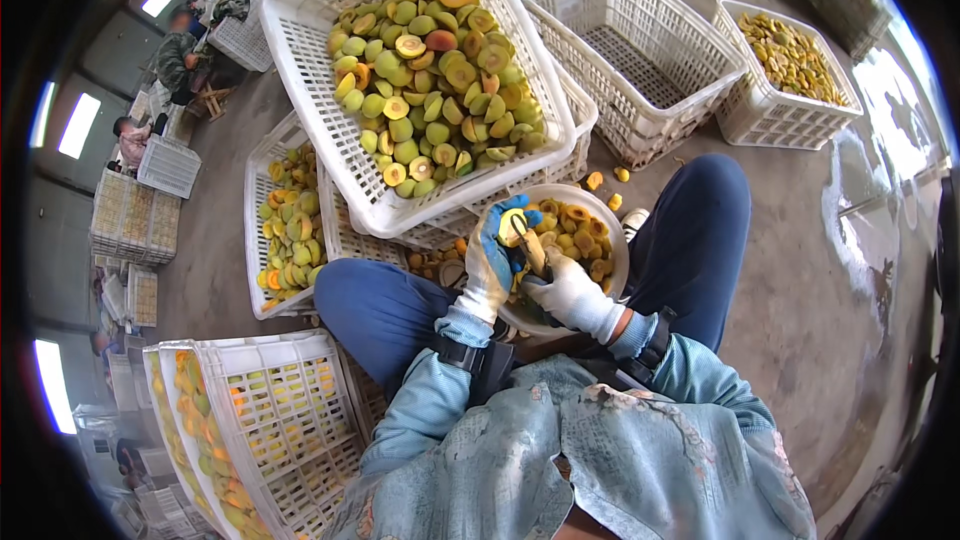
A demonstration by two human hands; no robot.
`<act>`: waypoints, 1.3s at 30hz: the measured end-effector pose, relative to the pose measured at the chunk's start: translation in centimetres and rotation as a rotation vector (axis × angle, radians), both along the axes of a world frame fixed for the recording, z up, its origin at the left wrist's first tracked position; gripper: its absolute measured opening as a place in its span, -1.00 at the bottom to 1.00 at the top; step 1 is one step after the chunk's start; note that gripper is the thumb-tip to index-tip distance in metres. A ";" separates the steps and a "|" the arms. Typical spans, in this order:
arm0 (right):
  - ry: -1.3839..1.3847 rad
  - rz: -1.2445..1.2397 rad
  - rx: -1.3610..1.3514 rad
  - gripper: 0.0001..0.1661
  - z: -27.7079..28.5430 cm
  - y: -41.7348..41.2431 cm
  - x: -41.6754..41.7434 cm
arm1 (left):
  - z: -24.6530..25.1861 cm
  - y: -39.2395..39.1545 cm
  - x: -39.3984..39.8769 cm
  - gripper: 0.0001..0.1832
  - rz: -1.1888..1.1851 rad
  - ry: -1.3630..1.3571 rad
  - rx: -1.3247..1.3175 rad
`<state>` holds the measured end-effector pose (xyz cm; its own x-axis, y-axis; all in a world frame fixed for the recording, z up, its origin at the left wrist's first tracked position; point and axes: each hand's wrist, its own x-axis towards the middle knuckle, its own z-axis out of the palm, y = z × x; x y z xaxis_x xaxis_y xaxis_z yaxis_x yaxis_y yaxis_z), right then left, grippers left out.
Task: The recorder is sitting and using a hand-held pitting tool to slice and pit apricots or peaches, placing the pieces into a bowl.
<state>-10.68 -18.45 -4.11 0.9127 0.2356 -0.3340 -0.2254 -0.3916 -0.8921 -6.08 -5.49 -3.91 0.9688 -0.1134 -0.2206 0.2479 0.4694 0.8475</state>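
Note:
My left hand [486, 270], in a white knit glove with blue-coated fingers, holds a pale yellow half of a stone fruit [511, 223]. In my white-gloved right hand [576, 297] is a hand tool with a wooden handle [534, 252]. Its curved, loop-like metal end lies against the cut face of the fruit half. Both hands are above a round white tub [619, 240] between my knees. Yellow-brown fruit halves [576, 226] fill the visible part of the tub; my hands and sleeves hide the rest.
A white plastic crate [300, 52] of green-yellow fruit halves tilts towards me on other crates. More fruit crates [255, 225] stand at left, with a slatted one [292, 420] near my left leg. An empty crate [637, 30] and a filled one [780, 112] stand ahead right. Fruit scraps [595, 180] lie on the floor.

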 end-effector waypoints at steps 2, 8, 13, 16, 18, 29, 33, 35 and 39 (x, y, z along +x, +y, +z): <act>0.018 0.063 -0.132 -0.51 1.3 -0.1 0.3 | -0.2 -0.1 0.0 -0.57 0.031 0.023 -0.070; 0.020 0.185 -0.014 -0.48 1.4 -0.7 0.9 | -0.4 -0.8 0.1 -0.28 0.054 0.023 0.176; 0.002 0.239 -0.060 -0.50 1.4 -0.8 1.0 | -1.6 -0.3 0.2 -0.31 0.082 0.051 0.055; -0.002 0.280 -0.055 -0.56 1.3 -1.5 0.8 | -1.0 0.1 0.1 -0.31 -0.050 0.062 0.085; 0.062 0.293 0.107 -0.58 1.1 -2.0 0.7 | 0.2 1.4 0.2 -0.30 -0.231 0.144 0.137; 0.067 0.413 0.166 -0.72 1.1 -1.6 0.8 | -1.8 0.0 -0.6 -0.34 0.039 0.082 -0.092; 0.173 0.548 0.455 -0.58 -1.8 -3.5 0.8 | 1.4 2.5 0.7 -0.41 -0.523 -0.301 0.492; 0.091 0.620 0.505 -0.56 -2.5 -3.6 0.5 | 1.4 3.3 1.3 -0.40 -0.596 -0.729 0.569; 0.085 0.469 0.649 -0.70 -3.9 -1.6 0.5 | -0.6 1.7 0.3 -0.36 -0.214 -0.557 0.363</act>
<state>-10.17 -20.03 -7.97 0.6478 0.7592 -0.0630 -0.2435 0.1280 -0.9614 -5.81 -3.77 -4.48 0.9131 -0.3279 0.2425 -0.2136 0.1220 0.9693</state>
